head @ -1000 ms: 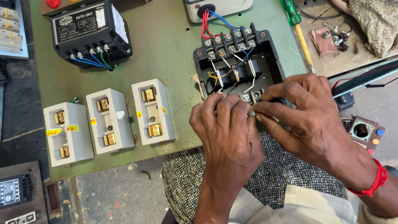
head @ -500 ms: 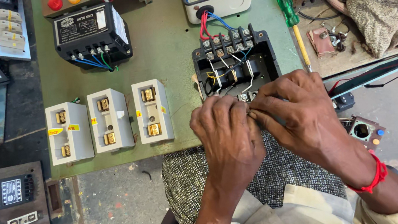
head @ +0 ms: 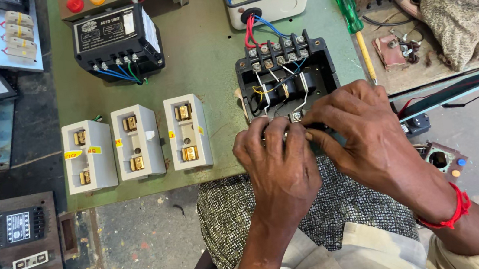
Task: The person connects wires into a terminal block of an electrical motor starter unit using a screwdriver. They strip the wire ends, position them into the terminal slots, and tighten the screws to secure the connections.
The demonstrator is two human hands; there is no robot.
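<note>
One head-worn camera looks steeply down, close over the green workbench (head: pixel 207 65).

— What are the hands on?

— The left hand (head: pixel 280 169) and right hand (head: pixel 361 132) meet fingertip to fingertip at the near edge of a black terminal box (head: pixel 287 77), pinching something too small to tell.

— And around them?

— Left of the left hand stand three white fuse holders (head: pixel 137 142). Beyond the right hand lies a green-handled screwdriver (head: pixel 353 17). A red thread (head: pixel 453 211) circles the right wrist.
</note>
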